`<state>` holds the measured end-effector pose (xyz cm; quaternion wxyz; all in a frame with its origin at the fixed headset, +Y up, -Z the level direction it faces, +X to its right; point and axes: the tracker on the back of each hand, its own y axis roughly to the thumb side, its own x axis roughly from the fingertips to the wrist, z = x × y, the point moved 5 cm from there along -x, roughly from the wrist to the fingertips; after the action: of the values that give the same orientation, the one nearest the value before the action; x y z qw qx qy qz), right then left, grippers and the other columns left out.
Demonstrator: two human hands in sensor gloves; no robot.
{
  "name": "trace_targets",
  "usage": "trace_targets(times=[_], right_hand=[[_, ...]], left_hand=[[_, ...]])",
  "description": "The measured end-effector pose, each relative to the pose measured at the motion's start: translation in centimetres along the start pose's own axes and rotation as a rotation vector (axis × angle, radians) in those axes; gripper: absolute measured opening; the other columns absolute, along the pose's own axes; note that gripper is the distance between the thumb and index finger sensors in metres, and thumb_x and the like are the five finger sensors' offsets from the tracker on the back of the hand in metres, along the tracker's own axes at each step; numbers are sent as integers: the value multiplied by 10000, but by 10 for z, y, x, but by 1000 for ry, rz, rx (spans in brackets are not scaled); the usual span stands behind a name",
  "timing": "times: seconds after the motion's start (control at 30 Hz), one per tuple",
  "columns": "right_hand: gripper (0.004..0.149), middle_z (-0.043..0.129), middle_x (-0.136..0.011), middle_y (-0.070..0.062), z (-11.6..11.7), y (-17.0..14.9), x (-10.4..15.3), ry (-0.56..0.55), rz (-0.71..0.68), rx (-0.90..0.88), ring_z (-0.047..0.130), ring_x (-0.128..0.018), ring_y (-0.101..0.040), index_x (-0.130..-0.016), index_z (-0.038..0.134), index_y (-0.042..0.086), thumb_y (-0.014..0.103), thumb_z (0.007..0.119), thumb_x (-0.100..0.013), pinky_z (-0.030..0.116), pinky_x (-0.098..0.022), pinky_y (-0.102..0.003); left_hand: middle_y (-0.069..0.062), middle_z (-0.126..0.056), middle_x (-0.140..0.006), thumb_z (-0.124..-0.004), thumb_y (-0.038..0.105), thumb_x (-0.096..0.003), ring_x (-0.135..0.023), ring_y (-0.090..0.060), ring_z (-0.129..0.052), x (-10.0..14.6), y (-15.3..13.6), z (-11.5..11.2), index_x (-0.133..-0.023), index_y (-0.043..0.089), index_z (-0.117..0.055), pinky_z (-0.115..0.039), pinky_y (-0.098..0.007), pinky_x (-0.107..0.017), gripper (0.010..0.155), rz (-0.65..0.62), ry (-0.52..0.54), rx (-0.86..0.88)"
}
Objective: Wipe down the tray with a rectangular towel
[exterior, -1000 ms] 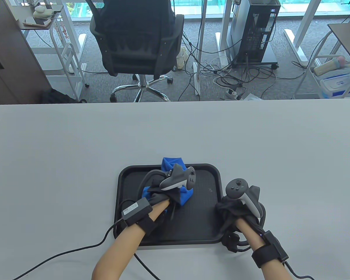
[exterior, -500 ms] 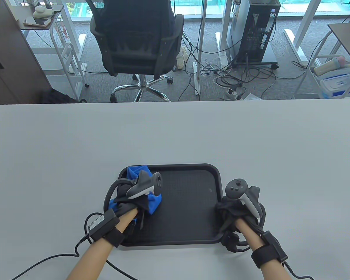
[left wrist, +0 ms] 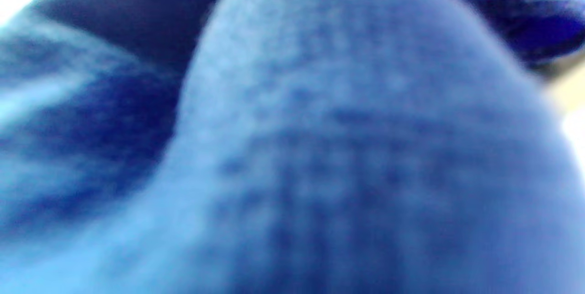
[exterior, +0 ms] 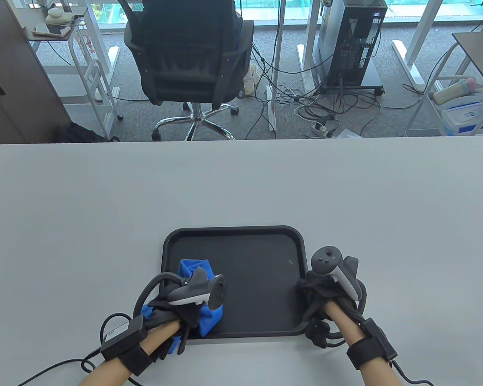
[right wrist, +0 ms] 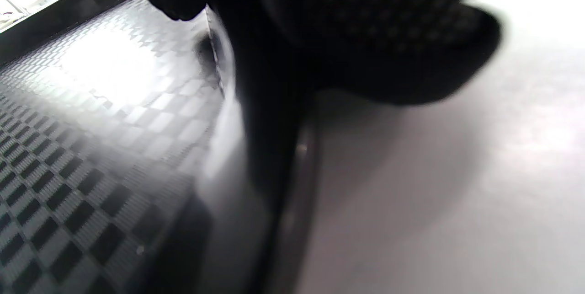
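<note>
My left hand (exterior: 177, 309) has its grip bunched on the blue towel (exterior: 203, 317) at about 7 o'clock on the black tray (exterior: 257, 261), and my right hand (exterior: 326, 289) grips the tray's edge at 4 o'clock on the table (exterior: 104, 201).

We see both hands in dark, near-black sensor gloves. On the back of our left hand (exterior: 177, 311) sits a grey tracker with a pale underside; on our right hand (exterior: 326, 293) a similar one shows round buttons on top. Black straps circle both wrists, each carrying a small black box, the left one labelled. Black cables loop beside each glove and trail past the forearms.
</note>
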<state>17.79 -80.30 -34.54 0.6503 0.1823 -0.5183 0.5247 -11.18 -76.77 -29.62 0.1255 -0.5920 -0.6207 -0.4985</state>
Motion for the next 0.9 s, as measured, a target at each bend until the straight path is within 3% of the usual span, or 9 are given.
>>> trace_targets(times=[0.43,0.7,0.9], right_hand=[[461,899,-381,-125,0,0,-1,0,-5,3,978,-113,-203,-773,674,51,385,759,-467,846,-47,-352],[460,899,-384,-122,0,0,-1,-1,-8,6,978,-115,-202,-775,676,54,386,758,-467,846,-49,-352],[460,897,-391,-121,1,0,-1,7,-7,4,978,-124,-204,-781,671,57,384,755,-469,846,-58,-354]], left_hand=[[-151,-659,-1057,-758,303,-501,-799,-232,-896,0,76,19,-1022,167,-572,-724,-504,-629,570,-176,49,-92],[-147,-649,-1066,-754,301,-504,-813,-233,-885,-25,128,53,-1025,173,-563,-712,-511,-639,570,-211,109,-152],[-115,-639,-1082,-756,298,-503,-831,-233,-869,-49,141,77,-1026,208,-560,-697,-520,-649,565,-184,172,-153]])
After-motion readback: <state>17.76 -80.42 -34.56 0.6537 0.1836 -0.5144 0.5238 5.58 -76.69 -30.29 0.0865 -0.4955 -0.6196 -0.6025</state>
